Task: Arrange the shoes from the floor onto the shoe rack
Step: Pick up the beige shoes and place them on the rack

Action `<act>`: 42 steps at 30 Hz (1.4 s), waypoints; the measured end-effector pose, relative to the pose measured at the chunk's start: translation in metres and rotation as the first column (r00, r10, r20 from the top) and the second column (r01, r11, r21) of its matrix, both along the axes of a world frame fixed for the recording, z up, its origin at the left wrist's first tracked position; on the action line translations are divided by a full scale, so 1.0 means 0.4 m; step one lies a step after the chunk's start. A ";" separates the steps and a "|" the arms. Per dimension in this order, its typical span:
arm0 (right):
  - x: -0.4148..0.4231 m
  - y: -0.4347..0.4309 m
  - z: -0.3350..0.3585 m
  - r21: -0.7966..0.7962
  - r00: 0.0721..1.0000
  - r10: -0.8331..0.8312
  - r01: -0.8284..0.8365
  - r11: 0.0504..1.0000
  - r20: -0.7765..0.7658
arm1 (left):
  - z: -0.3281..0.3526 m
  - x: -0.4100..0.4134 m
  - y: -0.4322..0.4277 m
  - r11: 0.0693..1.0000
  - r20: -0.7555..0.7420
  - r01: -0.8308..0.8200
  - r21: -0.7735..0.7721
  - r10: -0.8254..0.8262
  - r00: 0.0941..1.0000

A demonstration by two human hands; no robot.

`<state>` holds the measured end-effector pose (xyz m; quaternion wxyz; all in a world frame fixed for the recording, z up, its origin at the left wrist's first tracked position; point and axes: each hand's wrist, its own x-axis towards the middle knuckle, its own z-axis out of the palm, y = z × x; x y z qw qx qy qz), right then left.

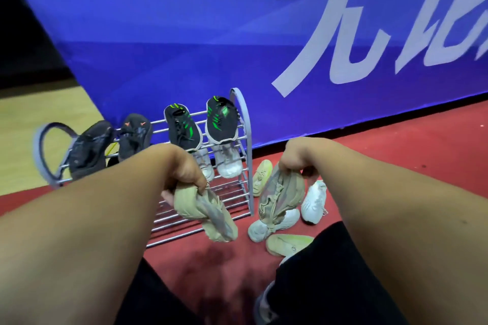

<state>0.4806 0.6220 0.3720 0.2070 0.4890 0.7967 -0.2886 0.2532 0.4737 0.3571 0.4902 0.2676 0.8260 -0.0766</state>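
My left hand point(186, 174) grips a beige sneaker point(211, 216) by its heel, and the shoe hangs toe-down over the lower bars of the grey metal shoe rack point(244, 124). My right hand point(298, 159) holds the matching beige sneaker point(280, 195) above the shoes on the floor, just right of the rack. Two black sneakers with green stripes point(220, 120) and two dark sneakers point(134, 134) sit on the top shelf. A white pair point(228, 159) stands on the middle shelf.
On the red carpet point(396, 145) right of the rack lie a pale yellow sneaker point(261, 177), two white sneakers point(314, 200) and a yellow-soled shoe on its side point(287, 244). A blue banner wall point(184, 34) stands behind. My dark-trousered knees fill the foreground.
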 end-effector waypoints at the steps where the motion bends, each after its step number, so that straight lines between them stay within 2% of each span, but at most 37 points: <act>1: -0.031 -0.002 -0.016 -0.029 0.998 0.049 -0.048 0.998 0.037 | -0.013 -0.025 -0.024 1.000 0.006 -0.022 -0.019 0.022 1.000; 4: -0.120 -0.016 -0.081 -0.109 0.981 0.141 -0.127 0.986 0.133 | -0.072 -0.109 -0.102 0.995 0.013 -0.091 -0.050 0.092 0.996; 6: -0.171 -0.021 -0.149 -0.176 0.976 0.123 -0.091 0.980 0.181 | -0.126 -0.161 -0.158 0.985 0.052 -0.162 -0.064 0.166 0.985; 9: -0.216 -0.017 -0.281 -0.214 0.985 -0.023 0.060 0.975 0.171 | -0.224 -0.218 -0.239 0.958 0.135 -0.270 -0.096 0.281 0.950; 12: -0.236 -0.006 -0.413 -0.259 0.973 -0.225 0.229 0.938 0.048 | -0.328 -0.251 -0.292 0.935 0.199 -0.344 -0.085 0.354 0.914; 14: -0.242 -0.011 -0.472 -0.327 0.931 -0.360 0.324 0.888 -0.055 | -0.388 -0.257 -0.314 0.894 0.235 -0.446 -0.043 0.443 0.865; 16: -0.243 -0.025 -0.515 -0.426 0.826 -0.547 0.451 0.785 -0.134 | -0.453 -0.263 -0.325 0.795 0.295 -0.606 0.016 0.575 0.763; 18: -0.243 -0.041 -0.559 -0.522 0.678 -0.717 0.558 0.645 -0.162 | -0.509 -0.266 -0.321 0.653 0.388 -0.756 0.038 0.688 0.614; 20: -0.251 -0.051 -0.607 -0.624 0.526 -0.834 0.599 0.502 -0.166 | -0.546 -0.267 -0.306 0.545 0.446 -0.838 0.035 0.742 0.501; 24: -0.280 -0.050 -0.680 -0.807 0.270 -0.960 0.548 0.220 -0.078 | -0.587 -0.270 -0.247 0.404 0.486 -0.915 0.011 0.797 0.358; 27: -0.316 -0.046 -0.723 -0.881 0.170 -0.985 0.460 0.108 -0.033 | -0.624 -0.265 -0.195 0.307 0.568 -0.952 0.003 0.783 0.254; 31: -0.375 -0.014 -0.772 -0.919 0.099 -0.994 0.383 0.089 -0.055 | -0.699 -0.254 -0.148 0.208 0.617 -0.976 0.071 0.759 0.207; 35: -0.424 0.042 -0.826 -0.929 0.014 -0.999 0.367 0.049 -0.047 | -0.765 -0.251 -0.127 0.092 0.670 -0.993 0.076 0.733 0.119; 40: -0.450 0.055 -0.903 -0.854 0.078 -0.996 0.514 0.077 -0.042 | -0.815 -0.254 -0.089 0.055 0.707 -0.995 0.082 0.700 0.097; 42: -0.450 0.047 -0.930 -0.843 0.038 -0.999 0.536 0.048 -0.033 | -0.831 -0.255 -0.059 0.064 0.707 -0.993 0.095 0.698 0.112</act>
